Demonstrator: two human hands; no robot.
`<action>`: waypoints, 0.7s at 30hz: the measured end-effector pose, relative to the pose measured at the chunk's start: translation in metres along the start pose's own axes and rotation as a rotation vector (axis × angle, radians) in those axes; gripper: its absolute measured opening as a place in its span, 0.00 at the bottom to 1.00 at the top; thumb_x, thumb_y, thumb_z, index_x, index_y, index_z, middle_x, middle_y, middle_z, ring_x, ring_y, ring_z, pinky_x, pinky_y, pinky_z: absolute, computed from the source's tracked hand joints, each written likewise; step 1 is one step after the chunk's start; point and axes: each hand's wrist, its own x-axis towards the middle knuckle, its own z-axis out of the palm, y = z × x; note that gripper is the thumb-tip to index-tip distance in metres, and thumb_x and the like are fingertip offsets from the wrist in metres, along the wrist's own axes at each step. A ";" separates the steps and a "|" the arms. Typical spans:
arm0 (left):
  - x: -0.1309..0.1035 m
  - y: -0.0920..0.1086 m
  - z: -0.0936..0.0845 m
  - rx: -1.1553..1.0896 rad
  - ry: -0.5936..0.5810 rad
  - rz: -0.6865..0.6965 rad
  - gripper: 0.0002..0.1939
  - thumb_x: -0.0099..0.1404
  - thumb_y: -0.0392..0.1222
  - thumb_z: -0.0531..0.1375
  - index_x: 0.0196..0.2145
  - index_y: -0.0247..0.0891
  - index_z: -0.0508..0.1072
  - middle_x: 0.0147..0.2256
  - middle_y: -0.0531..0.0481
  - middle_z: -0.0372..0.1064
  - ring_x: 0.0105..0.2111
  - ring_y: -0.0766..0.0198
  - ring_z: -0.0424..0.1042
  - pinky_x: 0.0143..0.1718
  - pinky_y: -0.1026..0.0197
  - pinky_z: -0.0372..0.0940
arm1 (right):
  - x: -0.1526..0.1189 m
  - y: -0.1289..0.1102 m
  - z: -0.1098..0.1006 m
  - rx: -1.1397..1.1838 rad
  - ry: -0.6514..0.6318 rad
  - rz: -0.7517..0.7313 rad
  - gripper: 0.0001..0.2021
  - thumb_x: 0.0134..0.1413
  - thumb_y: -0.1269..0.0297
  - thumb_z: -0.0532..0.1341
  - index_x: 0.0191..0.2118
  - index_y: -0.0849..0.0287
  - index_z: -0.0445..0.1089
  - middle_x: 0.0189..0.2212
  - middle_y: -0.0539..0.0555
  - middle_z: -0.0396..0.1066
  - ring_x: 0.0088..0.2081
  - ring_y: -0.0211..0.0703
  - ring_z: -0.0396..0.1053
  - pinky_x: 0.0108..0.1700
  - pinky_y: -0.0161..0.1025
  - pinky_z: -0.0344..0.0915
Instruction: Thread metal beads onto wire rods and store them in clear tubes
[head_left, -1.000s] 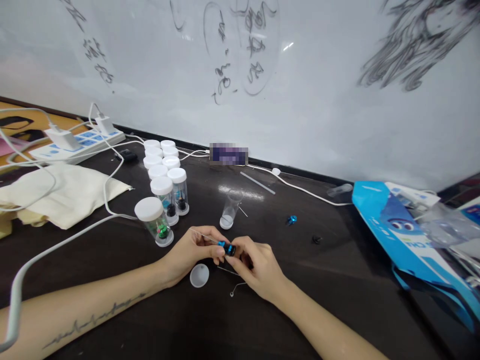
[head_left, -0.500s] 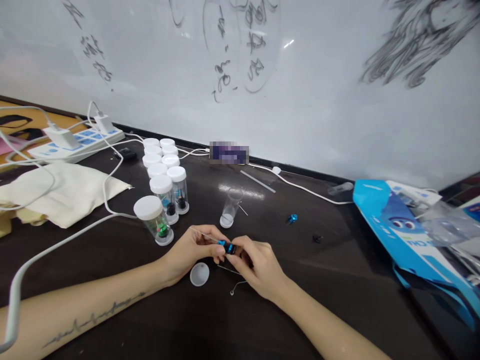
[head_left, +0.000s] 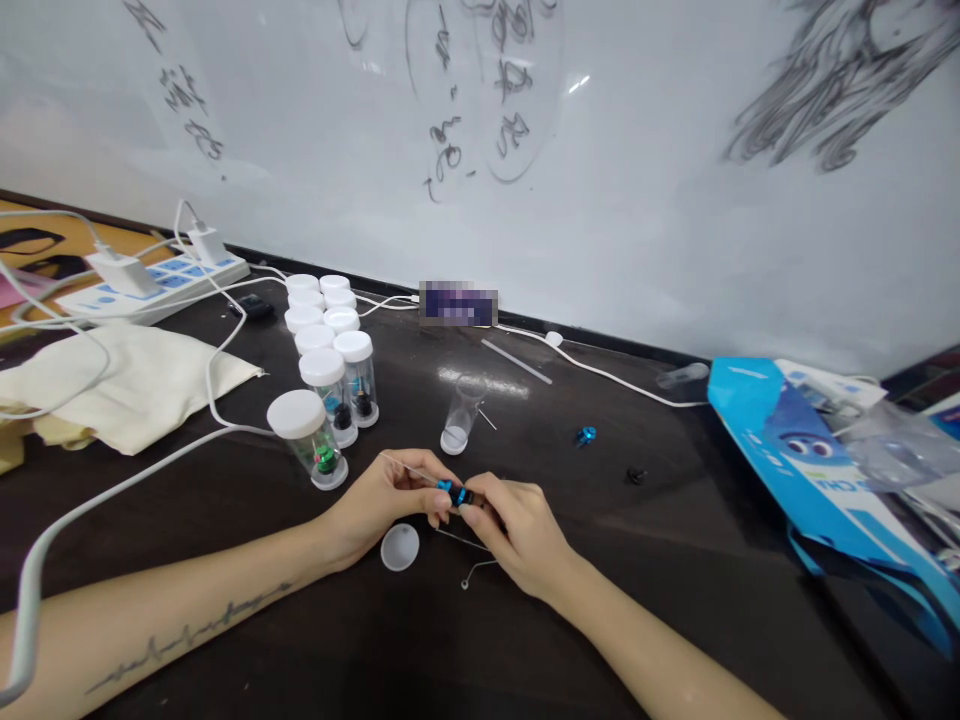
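Between my two hands is a small blue and black part (head_left: 455,493), with a thin metal wire reaching from it to the upper left. My left hand (head_left: 397,500) pinches its left end, and my right hand (head_left: 517,525) grips its black right end between thumb and fingers. Just below my left hand lies a white lid (head_left: 400,547), hollow side up. A bent wire with a small loop (head_left: 465,583) rests under my right hand. Behind the hands stands an open clear tube (head_left: 459,420) with thin rods beside it.
Capped clear jars (head_left: 322,370) stand in rows at the left, near a cream cloth (head_left: 127,385) and a power strip (head_left: 172,280). A blue piece (head_left: 586,435), a black piece (head_left: 636,475) and a blue bag (head_left: 780,470) lie to the right.
My right thumb and fingers have shifted very slightly on the black end of the part. Both hands keep their hold, and the things on the table stay where they were.
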 end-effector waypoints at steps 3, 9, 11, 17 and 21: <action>0.001 0.000 0.000 0.005 0.013 -0.001 0.10 0.53 0.37 0.71 0.32 0.32 0.78 0.24 0.49 0.76 0.24 0.69 0.72 0.27 0.69 0.66 | 0.000 0.001 0.000 0.009 0.002 0.008 0.13 0.69 0.57 0.48 0.39 0.58 0.65 0.24 0.49 0.69 0.24 0.38 0.68 0.30 0.34 0.59; 0.001 0.000 -0.001 0.009 0.012 -0.005 0.10 0.53 0.37 0.71 0.32 0.32 0.78 0.25 0.49 0.75 0.23 0.69 0.71 0.27 0.68 0.66 | -0.002 0.002 0.002 0.039 0.015 0.010 0.10 0.67 0.57 0.54 0.44 0.57 0.63 0.24 0.47 0.71 0.22 0.37 0.67 0.29 0.34 0.60; 0.000 0.000 0.000 0.011 0.020 -0.005 0.10 0.53 0.37 0.71 0.32 0.32 0.78 0.24 0.50 0.75 0.22 0.69 0.71 0.27 0.68 0.66 | -0.002 0.002 0.002 0.032 0.026 0.004 0.09 0.67 0.58 0.54 0.44 0.57 0.63 0.24 0.47 0.71 0.22 0.37 0.67 0.29 0.34 0.60; 0.000 0.002 0.001 0.017 0.029 -0.005 0.10 0.52 0.38 0.71 0.32 0.31 0.78 0.24 0.49 0.75 0.23 0.69 0.71 0.27 0.68 0.66 | -0.001 0.001 0.002 0.027 0.013 0.005 0.08 0.67 0.59 0.53 0.40 0.57 0.64 0.24 0.48 0.69 0.23 0.38 0.67 0.30 0.34 0.59; 0.000 0.001 0.001 0.012 0.015 -0.004 0.10 0.53 0.37 0.71 0.32 0.32 0.78 0.25 0.49 0.75 0.24 0.69 0.71 0.27 0.69 0.66 | 0.000 0.000 0.001 0.005 0.000 0.008 0.10 0.68 0.59 0.51 0.38 0.57 0.65 0.23 0.48 0.68 0.24 0.38 0.67 0.29 0.34 0.58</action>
